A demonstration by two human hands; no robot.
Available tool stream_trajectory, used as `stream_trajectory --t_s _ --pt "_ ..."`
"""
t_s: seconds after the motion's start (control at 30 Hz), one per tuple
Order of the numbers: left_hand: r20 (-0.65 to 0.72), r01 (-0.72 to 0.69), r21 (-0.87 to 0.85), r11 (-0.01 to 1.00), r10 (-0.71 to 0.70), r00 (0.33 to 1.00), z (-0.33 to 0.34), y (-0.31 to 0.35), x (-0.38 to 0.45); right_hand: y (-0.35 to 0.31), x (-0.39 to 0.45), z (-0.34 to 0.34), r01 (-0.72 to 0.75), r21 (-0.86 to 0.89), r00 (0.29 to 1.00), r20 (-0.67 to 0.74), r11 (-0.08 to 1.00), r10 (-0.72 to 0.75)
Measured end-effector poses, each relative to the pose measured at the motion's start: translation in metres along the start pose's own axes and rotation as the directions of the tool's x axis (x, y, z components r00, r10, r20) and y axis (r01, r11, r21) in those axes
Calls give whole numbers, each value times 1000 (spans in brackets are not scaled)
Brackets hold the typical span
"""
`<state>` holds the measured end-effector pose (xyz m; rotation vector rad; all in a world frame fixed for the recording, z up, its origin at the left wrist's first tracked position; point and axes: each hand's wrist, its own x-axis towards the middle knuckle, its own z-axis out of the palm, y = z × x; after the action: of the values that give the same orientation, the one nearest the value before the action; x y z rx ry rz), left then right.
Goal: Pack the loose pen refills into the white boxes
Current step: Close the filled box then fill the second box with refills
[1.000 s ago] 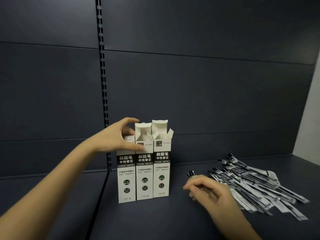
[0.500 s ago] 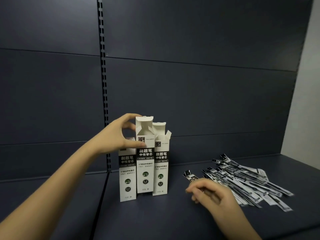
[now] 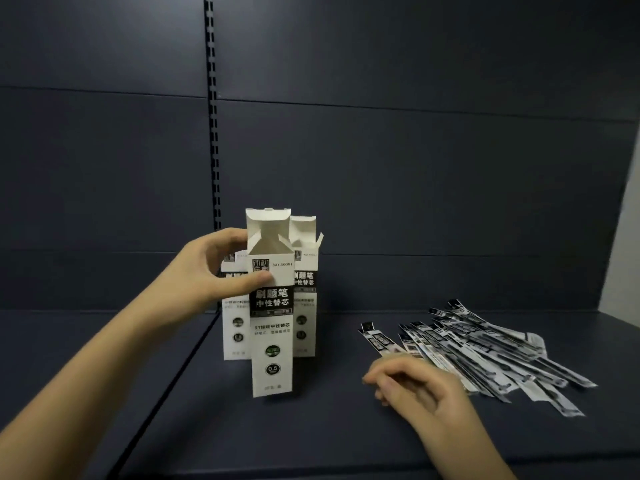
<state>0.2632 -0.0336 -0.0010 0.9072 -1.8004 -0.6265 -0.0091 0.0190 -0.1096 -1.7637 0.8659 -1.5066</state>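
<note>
Middle white box, top flaps open and upright, held forward of its two neighbours by the left hand. The thumb lies across the printed front face and the fingers curl round the upper left edge and back, so the grip sits high on the carton, just below the mouth; this leaves the opening unobstructed, presumably to receive refills. The lower end of the box appears slightly clear of the shelf, though contact cannot be ruled out.

Behind it stand the left box, largely hidden by the hand and seemingly closed at the top, and the right box, whose flaps also stand open. Both rest upright near the rear panel, side by side, probably staged as the next containers to fill.

The loose pen refills, in black-and-white sleeves, lie in a fanned heap on the shelf to the right, well apart from the boxes. The right hand hovers at the near edge of this heap, fingers loosely curled; whether the fingertips pinch a refill cannot be told, as motion blur obscures them. Its position suggests a first pick-up is being prepared while the other hand presents the carton.
</note>
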Motion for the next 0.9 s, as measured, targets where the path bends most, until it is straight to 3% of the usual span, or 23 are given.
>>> stream_trajectory --t_s 0.27,0.47,0.7,0.9 --pt "-25 37 -95 995 -40 999 63 54 -9 -36 1 -56 30 4 988 153 1000 -30" --pt "-37 38 -137 990 -43 998 96 86 -4 -63 11 -90 57 -15 982 179 998 -53" --pt "-55 27 -216 976 -40 998 123 75 5 -60 12 -108 76 -98 984 170 992 -58" --pt "-139 -71 -234 970 39 990 163 50 4 -23 -6 -135 42 -140 993 111 989 -27"
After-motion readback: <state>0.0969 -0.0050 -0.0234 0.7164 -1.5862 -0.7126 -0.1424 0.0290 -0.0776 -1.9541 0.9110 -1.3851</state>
